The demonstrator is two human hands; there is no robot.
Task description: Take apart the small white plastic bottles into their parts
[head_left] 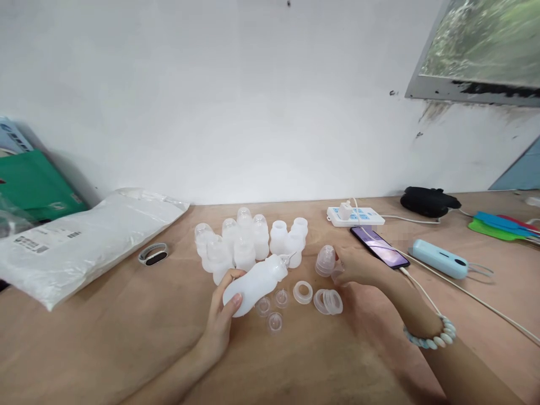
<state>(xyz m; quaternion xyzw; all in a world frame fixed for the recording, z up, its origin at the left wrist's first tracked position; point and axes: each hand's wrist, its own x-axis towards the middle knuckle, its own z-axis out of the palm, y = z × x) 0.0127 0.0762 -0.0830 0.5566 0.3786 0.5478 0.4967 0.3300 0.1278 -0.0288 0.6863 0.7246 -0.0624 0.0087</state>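
Note:
My left hand (pixel 226 304) is wrapped around a white baby bottle (pixel 253 284), tilted with its neck to the upper right and a clear teat at its mouth. My right hand (pixel 343 269) has its fingers at a clear domed bottle cap (pixel 325 260), closed on its right side; some fingertips are hidden. Below the bottle lie several clear teats (pixel 274 322). Between the hands are a white collar ring (pixel 302 292) and more overlapping rings (pixel 333 302). Behind stand several capped baby bottles (pixel 218 252), with uncapped ones (pixel 278 236) to their right.
On the left are a white plastic parcel (pixel 84 242), a green package (pixel 42 185) and a fitness band (pixel 153 255). To the right lie a power strip (pixel 371 216), a phone (pixel 382 247), a light-blue device (pixel 439 259), cables and a black pouch (pixel 429 201). A wall (pixel 253 112) rises behind.

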